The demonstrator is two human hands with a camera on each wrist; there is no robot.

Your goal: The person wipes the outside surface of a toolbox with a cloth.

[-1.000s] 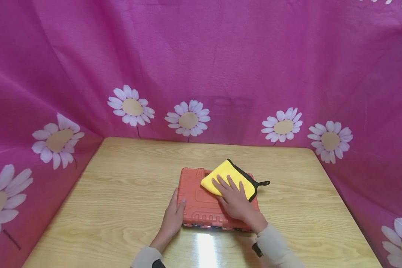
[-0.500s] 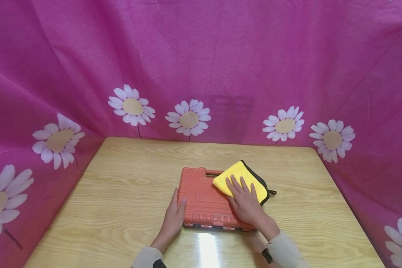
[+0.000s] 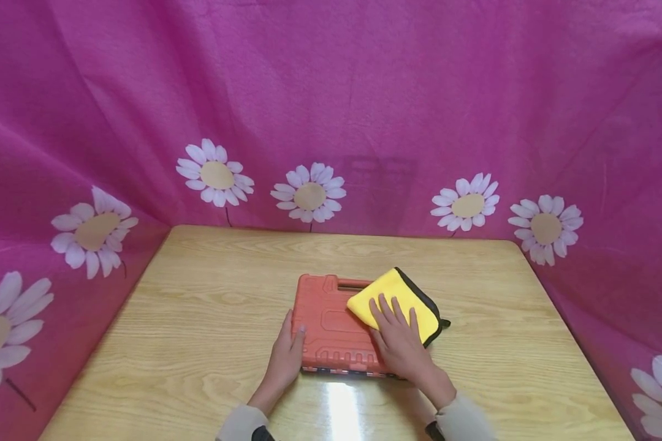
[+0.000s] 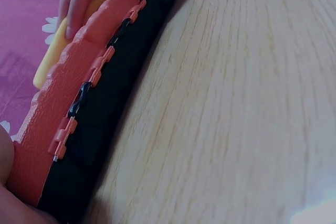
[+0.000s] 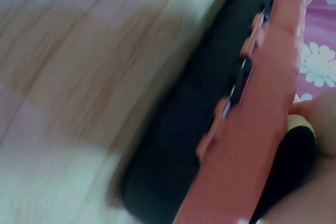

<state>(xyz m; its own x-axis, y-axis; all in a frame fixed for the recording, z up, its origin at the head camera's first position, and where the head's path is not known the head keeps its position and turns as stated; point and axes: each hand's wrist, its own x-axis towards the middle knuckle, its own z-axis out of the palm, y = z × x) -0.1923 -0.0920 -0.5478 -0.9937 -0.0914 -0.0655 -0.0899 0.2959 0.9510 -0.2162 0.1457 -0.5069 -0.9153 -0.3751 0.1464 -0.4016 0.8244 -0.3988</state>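
A flat plastic tool case [image 3: 336, 343] lies on the table, its lid orange-red and its lower half black. My left hand [image 3: 285, 355] holds the case by its left side, thumb on top of the lid. On the right part of the lid is a folded yellow cloth [image 3: 386, 288] with a black edge and a small black loop. My right hand [image 3: 403, 346] presses this cloth down with spread, straight fingers. In the left wrist view the hinged side [image 4: 86, 87] of the case faces me. The right wrist view shows the cloth's black edge [image 5: 291, 161] under the hand.
The wood-grain table [image 3: 198, 318] extends around the case on all sides. A magenta curtain [image 3: 331, 92] printed with daisies hangs behind and along both sides. Bright light reflects off the tabletop [image 3: 343, 410] in front of the case.
My right hand has slid the cloth rightward over the lid, then slightly back toward the left and nearer me. The left hand and the case have stayed in place.
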